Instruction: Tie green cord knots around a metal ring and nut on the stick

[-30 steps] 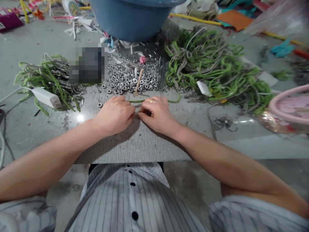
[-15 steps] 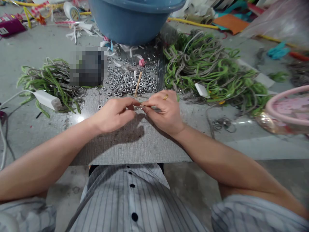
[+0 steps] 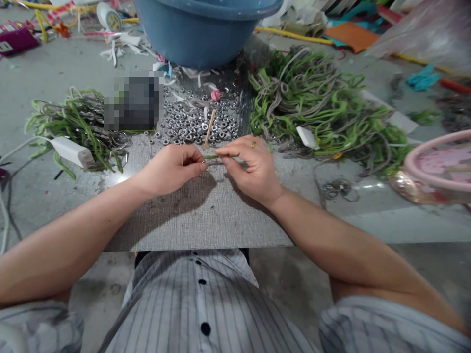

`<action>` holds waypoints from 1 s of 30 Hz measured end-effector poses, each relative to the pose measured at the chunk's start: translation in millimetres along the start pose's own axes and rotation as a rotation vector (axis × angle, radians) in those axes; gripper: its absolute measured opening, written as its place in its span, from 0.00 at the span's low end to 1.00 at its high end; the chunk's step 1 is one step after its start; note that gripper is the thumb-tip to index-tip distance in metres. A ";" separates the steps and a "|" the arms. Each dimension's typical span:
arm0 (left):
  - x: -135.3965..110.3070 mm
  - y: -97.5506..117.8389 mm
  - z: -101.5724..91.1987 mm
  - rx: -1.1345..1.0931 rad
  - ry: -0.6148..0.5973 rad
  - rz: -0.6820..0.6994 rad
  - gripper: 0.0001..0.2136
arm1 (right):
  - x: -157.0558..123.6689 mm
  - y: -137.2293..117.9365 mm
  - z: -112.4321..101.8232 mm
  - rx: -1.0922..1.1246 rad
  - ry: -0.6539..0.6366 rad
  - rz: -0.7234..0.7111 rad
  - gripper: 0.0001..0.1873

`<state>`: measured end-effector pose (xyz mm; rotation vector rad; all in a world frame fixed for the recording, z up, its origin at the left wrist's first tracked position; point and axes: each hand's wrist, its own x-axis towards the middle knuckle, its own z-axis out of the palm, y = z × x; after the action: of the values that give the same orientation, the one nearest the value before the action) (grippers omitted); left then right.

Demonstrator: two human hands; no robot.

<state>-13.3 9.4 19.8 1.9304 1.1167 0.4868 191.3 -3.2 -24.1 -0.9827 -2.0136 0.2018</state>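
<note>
My left hand point(image 3: 170, 167) is closed in a pinch on the left end of a green and grey cord point(image 3: 211, 157). At the right end, the thumb and fingers of my right hand point(image 3: 250, 164) grip the same cord, which runs short and level between the two hands. What else the fingertips hold, if anything, is too small to make out. Just beyond the cord a thin wooden stick point(image 3: 210, 126) stands tilted. Many small metal rings or nuts point(image 3: 184, 128) lie spread around it.
Green and grey cords are heaped at the right point(image 3: 316, 98) and in a smaller bundle point(image 3: 69, 117) at the left, beside a white adapter point(image 3: 74, 152). A blue basin point(image 3: 202, 34) stands behind the metal pieces. A pink-rimmed basket point(image 3: 415, 162) sits at the right.
My hands have drawn slightly apart, the left one moving left, so more of the cord shows between them. The grip on both ends remains.
</note>
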 end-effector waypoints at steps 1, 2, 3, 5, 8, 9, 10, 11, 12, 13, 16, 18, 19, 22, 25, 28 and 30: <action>0.0 -0.7 0.3 0.090 0.023 0.035 0.08 | 0.2 1.1 0.5 0.025 -0.017 0.010 0.11; -0.1 -1.3 0.8 0.169 0.038 0.063 0.08 | 0.2 2.1 1.2 0.043 -0.043 0.022 0.11; -0.3 -2.0 1.5 0.236 0.050 0.084 0.08 | 0.0 3.0 2.0 0.051 -0.077 0.032 0.11; -0.8 -3.3 3.6 0.337 0.062 0.115 0.08 | -0.8 4.3 3.9 0.039 -0.154 0.041 0.10; -0.9 -4.7 7.1 0.481 0.038 0.126 0.10 | -2.1 5.0 6.8 -0.014 -0.238 0.052 0.08; -0.8 -4.8 7.9 0.536 0.026 0.118 0.11 | -2.5 5.1 7.8 -0.025 -0.253 0.061 0.07; -0.7 -4.7 8.6 0.594 0.014 0.107 0.11 | -2.8 5.1 8.7 -0.032 -0.262 0.074 0.07; -0.6 -4.4 9.1 0.649 0.007 0.097 0.11 | -3.1 5.1 9.5 -0.036 -0.269 0.087 0.06; -0.7 -3.9 9.3 0.698 0.003 0.088 0.12 | -3.4 5.1 10.3 -0.039 -0.275 0.097 0.06; -0.9 -3.3 9.4 0.740 -0.001 0.082 0.12 | -3.7 5.1 11.0 -0.043 -0.280 0.104 0.06; -2.5 -0.7 9.1 0.811 -0.033 0.072 0.12 | -4.2 4.4 12.1 -0.059 -0.300 0.105 0.06; -3.9 0.8 8.9 0.828 -0.056 0.071 0.11 | -4.5 3.7 12.3 -0.075 -0.305 0.103 0.07; -4.4 1.3 9.0 0.833 -0.065 0.073 0.11 | -4.6 3.2 12.4 -0.085 -0.302 0.104 0.07; -4.1 1.2 10.2 0.849 -0.072 0.070 0.11 | -5.5 2.1 13.1 -0.119 -0.285 0.112 0.07; -1.3 -1.2 12.6 0.857 -0.057 0.077 0.11 | -6.7 2.2 14.8 -0.146 -0.258 0.109 0.07; 1.9 -3.9 15.2 0.881 -0.050 0.097 0.12 | -8.0 3.5 16.8 -0.159 -0.220 0.107 0.08; 3.0 -4.8 16.4 0.918 -0.054 0.102 0.12 | -8.8 4.4 17.7 -0.165 -0.208 0.110 0.09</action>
<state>-3.3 5.5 6.2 2.7654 1.3383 -0.0716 183.1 -2.7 -42.6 -1.2202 -2.1937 0.2071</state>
